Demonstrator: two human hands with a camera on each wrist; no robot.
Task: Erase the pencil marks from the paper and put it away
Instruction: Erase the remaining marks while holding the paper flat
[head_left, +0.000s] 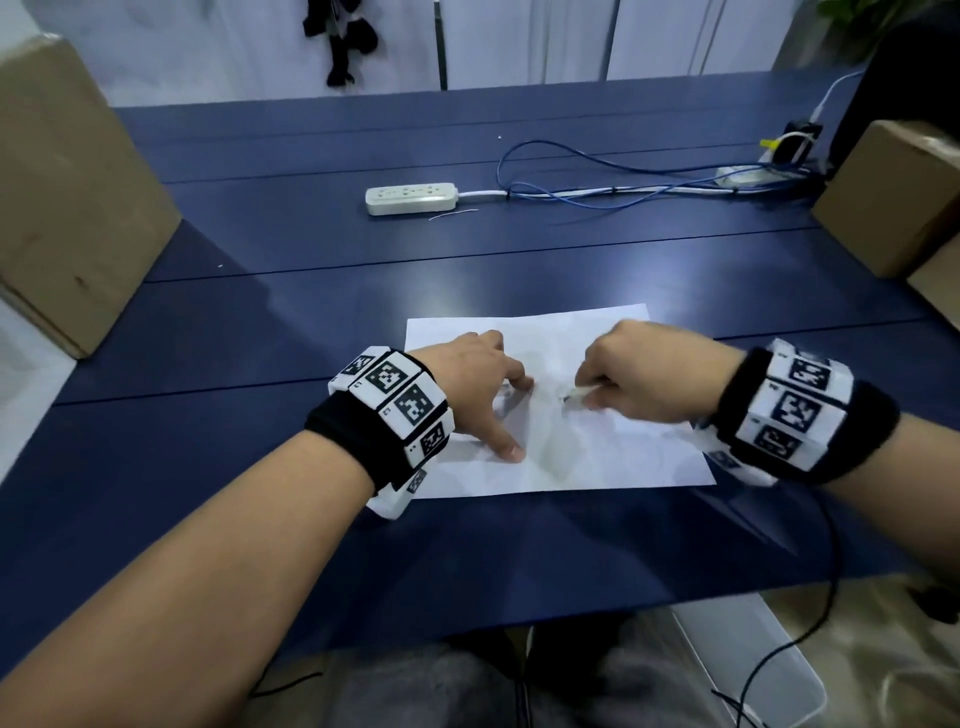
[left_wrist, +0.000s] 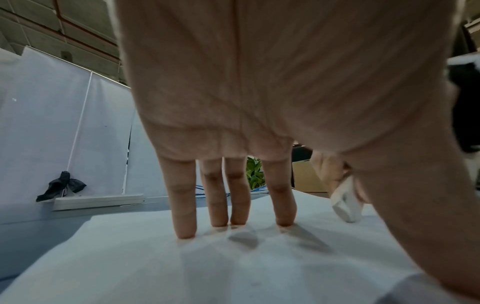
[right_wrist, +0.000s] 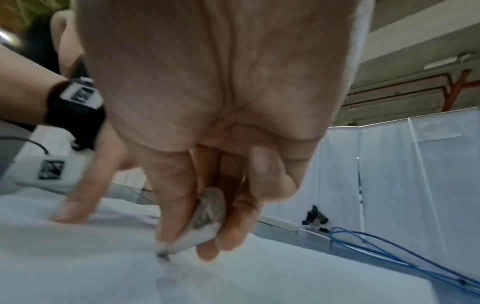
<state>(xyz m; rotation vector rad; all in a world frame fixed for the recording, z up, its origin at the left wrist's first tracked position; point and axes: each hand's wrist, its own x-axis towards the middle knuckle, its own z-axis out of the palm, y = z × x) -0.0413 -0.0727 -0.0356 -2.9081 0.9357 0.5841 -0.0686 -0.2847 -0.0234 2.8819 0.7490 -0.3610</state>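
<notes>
**Eraser at work while the sheet was pinned flat**

The paper (head_left: 561, 415) lay flat on the blue surface (head_left: 311, 291), on the near side of the white power strip (head_left: 410, 197) and well apart from it. The left hand (head_left: 467, 384) rested on the sheet's left half with straight, spread fingers (left_wrist: 182, 205), their tips pressing down and holding nothing; this looked like bracing, so the sheet would not slide or buckle under rubbing. The right hand (head_left: 639, 374) was clenched around a white eraser (right_wrist: 200, 224), pinched between thumb and fingertips, its grey-smudged tip touching the paper just beside the left hand's index finger. Gripping the eraser low probably gave firm pressure and fine control over a small patch.

The sheet was white and thin, with soft wrinkles around the pressing fingertips. A faint grey smear showed near the eraser tip and below it; whether clear pencil lines remained could not be told, as the area was blurred. The erasing step appeared to be in hand, and putting the paper away was not yet done. Cardboard boxes (head_left: 67, 197) flanked the power strip at the surface's sides.
</notes>
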